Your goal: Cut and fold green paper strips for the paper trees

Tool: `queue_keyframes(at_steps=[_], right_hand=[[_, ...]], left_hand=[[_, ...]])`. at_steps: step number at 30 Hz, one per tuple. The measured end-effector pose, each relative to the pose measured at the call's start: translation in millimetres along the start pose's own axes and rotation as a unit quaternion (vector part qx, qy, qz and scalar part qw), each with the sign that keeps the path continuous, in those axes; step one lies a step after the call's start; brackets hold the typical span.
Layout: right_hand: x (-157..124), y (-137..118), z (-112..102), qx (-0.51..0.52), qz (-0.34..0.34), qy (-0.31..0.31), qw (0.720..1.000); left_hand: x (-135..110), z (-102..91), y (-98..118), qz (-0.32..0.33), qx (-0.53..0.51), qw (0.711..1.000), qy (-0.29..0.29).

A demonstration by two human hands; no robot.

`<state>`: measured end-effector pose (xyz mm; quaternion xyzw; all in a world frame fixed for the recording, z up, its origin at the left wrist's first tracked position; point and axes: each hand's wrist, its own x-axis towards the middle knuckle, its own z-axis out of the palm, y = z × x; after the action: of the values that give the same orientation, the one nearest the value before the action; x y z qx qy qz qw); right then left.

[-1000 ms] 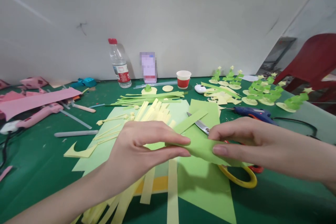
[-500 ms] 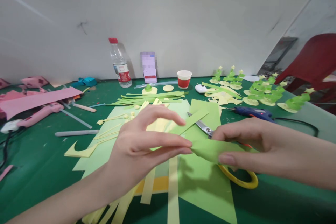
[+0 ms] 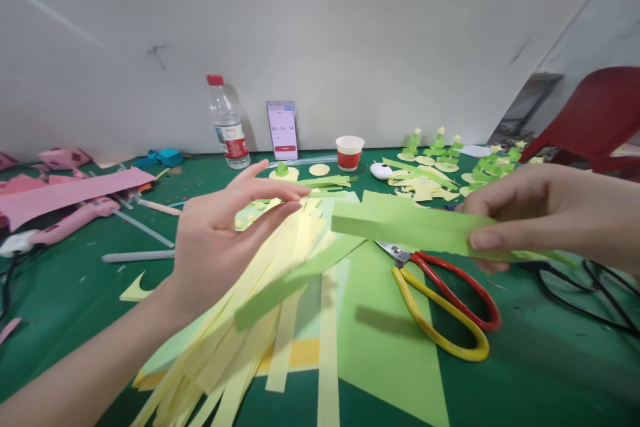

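My right hand pinches a light-green paper strip between thumb and fingers, its free end reaching left above the table. My left hand is raised to the left of that strip, thumb and index fingertips together and nothing visible between them. Below, another green strip lies across a bundle of pale-yellow paper strips. Scissors with red and yellow handles rest on a green paper sheet, under the held strip.
Along the wall stand a water bottle, a phone and a paper cup. Small green paper plants with stars are at the back right. At left lie a pink glue gun and pink paper. Black cable runs at right.
My left hand has let go of the green strip's end and moved left and up. The right hand has lifted the strip up and right, uncovering the scissors. Another green strip now lies lower left.
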<state>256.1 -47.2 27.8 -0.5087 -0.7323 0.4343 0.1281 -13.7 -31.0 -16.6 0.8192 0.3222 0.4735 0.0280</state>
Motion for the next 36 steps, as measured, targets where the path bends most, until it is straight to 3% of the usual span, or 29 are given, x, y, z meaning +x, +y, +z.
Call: queue_keyframes(at_steps=[6,11,17,24,30,36], right_hand=[[10,-7,39,-0.036,-0.025,-0.032,0.999],[13,-8,63,-0.037,-0.06,-0.034,0.997],[14,-7,54,-0.067,-0.04,-0.026,0.997],[16,-5,38,-0.004,-0.039,-0.094,0.995],[13,-1,27,-0.011,-0.027,-0.127,0.991],[11,-3,23,-0.077,0.004,-0.101,0.992]], left_hand=[[-16,15.1,27,0.144,0.071,0.981,-0.111],[-26,22.7,43,0.202,0.125,0.953,-0.189],[-21,21.2,37,0.223,0.177,0.937,-0.204],[-21,23.3,31,0.193,0.145,0.948,-0.207],[-21,24.4,30,0.185,0.131,0.949,-0.217],[-18,23.0,31,0.202,0.172,0.931,-0.251]])
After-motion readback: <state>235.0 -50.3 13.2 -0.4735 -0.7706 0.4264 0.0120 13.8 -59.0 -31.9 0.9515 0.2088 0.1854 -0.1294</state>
